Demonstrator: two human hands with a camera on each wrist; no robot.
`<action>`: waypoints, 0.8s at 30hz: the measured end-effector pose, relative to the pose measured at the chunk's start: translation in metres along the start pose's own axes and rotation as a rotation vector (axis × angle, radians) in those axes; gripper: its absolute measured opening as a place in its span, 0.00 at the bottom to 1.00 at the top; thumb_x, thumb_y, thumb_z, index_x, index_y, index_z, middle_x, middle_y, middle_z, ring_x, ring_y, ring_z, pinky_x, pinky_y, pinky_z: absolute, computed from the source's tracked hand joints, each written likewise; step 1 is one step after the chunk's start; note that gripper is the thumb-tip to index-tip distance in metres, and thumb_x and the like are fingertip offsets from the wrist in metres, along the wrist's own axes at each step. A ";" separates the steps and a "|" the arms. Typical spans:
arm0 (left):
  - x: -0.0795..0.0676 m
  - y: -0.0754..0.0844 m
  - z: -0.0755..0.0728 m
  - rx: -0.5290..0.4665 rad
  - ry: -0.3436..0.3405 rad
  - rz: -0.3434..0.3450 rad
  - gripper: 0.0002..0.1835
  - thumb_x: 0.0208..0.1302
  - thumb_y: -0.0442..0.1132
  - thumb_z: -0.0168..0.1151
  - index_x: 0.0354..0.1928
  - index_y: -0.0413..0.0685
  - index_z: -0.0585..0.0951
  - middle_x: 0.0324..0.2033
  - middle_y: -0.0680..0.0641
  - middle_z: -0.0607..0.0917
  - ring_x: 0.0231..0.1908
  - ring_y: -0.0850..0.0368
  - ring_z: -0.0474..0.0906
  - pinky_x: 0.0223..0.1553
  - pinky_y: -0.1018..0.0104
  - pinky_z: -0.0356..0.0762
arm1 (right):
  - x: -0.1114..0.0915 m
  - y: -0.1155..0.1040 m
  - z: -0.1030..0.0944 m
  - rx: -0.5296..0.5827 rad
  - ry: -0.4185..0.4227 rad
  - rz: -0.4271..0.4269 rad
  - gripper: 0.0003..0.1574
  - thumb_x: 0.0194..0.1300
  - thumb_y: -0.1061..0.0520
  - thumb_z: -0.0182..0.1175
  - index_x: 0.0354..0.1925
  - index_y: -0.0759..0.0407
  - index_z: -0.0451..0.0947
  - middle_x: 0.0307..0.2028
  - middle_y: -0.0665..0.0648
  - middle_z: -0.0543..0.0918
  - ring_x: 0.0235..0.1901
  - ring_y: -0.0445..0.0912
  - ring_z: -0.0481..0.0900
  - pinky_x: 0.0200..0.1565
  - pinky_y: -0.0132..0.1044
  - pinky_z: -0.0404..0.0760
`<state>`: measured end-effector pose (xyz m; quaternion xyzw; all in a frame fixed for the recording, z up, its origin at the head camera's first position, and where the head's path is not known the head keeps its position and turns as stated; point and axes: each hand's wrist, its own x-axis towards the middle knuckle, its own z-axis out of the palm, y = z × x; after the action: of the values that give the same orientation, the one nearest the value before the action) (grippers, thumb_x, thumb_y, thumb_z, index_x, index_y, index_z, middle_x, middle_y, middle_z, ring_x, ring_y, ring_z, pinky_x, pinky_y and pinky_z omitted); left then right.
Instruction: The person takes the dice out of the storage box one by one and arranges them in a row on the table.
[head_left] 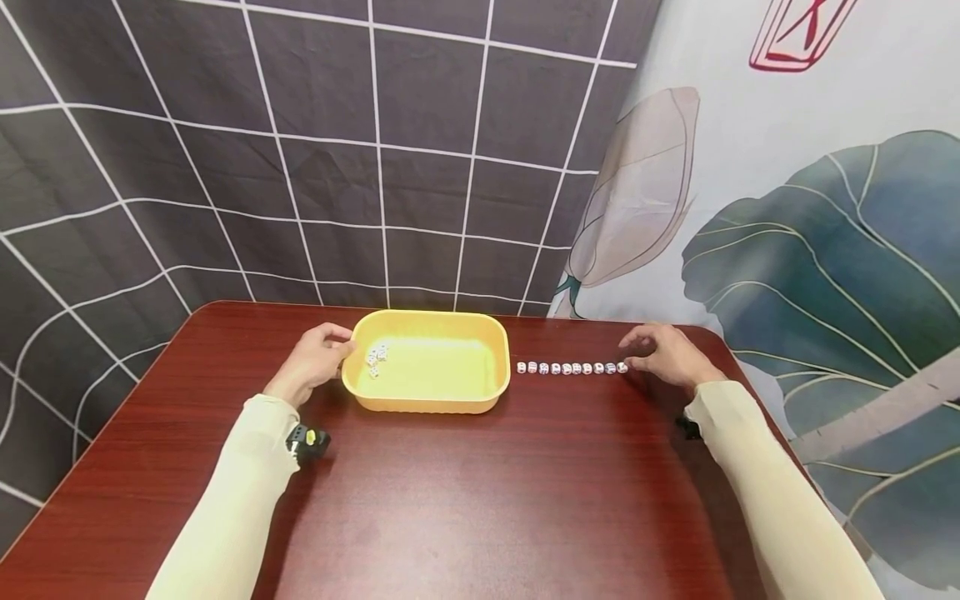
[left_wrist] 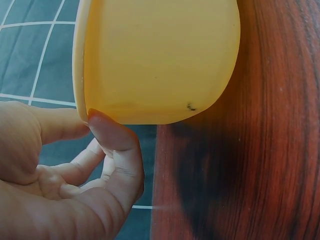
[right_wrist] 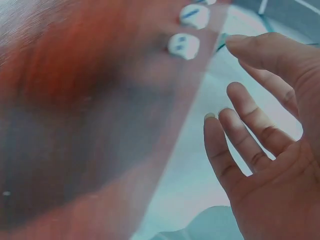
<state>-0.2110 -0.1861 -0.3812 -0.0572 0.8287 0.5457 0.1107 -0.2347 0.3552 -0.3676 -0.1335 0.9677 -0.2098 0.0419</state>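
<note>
Left hand [head_left: 309,360]: from my remote seat I see it pinching the yellow tray [head_left: 442,371] by the rim at the left end, thumb and a finger meeting there in my left-wrist feed, the other fingers loosely bent and clear of it

Right hand [head_left: 666,357]: released, fingers spread and grasping nothing that I can see; its thumb is just beside the right end of the row of white cubes [head_left: 577,367], and my right-wrist feed shows a small gap between thumb and last cube

Tray: on the reddish-brown table [head_left: 450,500], near the far edge and to the left of the row; I cannot tell whether the pinched end is lifted at all

Loose cubes [head_left: 382,352]: a few, bunched inside the tray at its left end, near the pinching hand

Row: I count ten, set side by side in a straight line from just beside the tray's right wall to the right hand; the end one shows two dark spots up close, its neighbour a dark bar

Backdrop: a dark curtain [head_left: 427,192] with a white grid behind the table, a white cloth [head_left: 735,83] with painted leaves to my right
</note>
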 end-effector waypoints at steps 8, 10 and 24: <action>0.000 -0.001 0.000 -0.007 -0.004 -0.004 0.22 0.77 0.36 0.51 0.66 0.29 0.66 0.51 0.32 0.78 0.36 0.60 0.80 0.37 0.71 0.84 | 0.006 -0.033 -0.007 0.005 0.047 -0.130 0.17 0.62 0.58 0.71 0.49 0.61 0.84 0.48 0.63 0.84 0.53 0.61 0.77 0.56 0.59 0.75; 0.000 -0.001 0.000 -0.005 -0.005 -0.002 0.22 0.78 0.37 0.51 0.66 0.29 0.66 0.52 0.32 0.78 0.36 0.59 0.80 0.37 0.71 0.84 | 0.009 -0.042 -0.007 0.010 0.054 -0.139 0.16 0.63 0.58 0.71 0.49 0.60 0.84 0.49 0.63 0.84 0.53 0.60 0.78 0.55 0.57 0.76; 0.000 0.000 0.000 -0.017 -0.009 -0.001 0.23 0.78 0.37 0.51 0.66 0.29 0.66 0.50 0.33 0.78 0.36 0.61 0.80 0.36 0.71 0.84 | 0.034 -0.105 0.011 0.058 0.054 -0.239 0.16 0.61 0.57 0.72 0.48 0.58 0.85 0.47 0.61 0.84 0.50 0.57 0.80 0.53 0.53 0.79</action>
<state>-0.2106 -0.1865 -0.3813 -0.0559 0.8235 0.5528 0.1141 -0.2400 0.2492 -0.3344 -0.2408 0.9392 -0.2448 -0.0056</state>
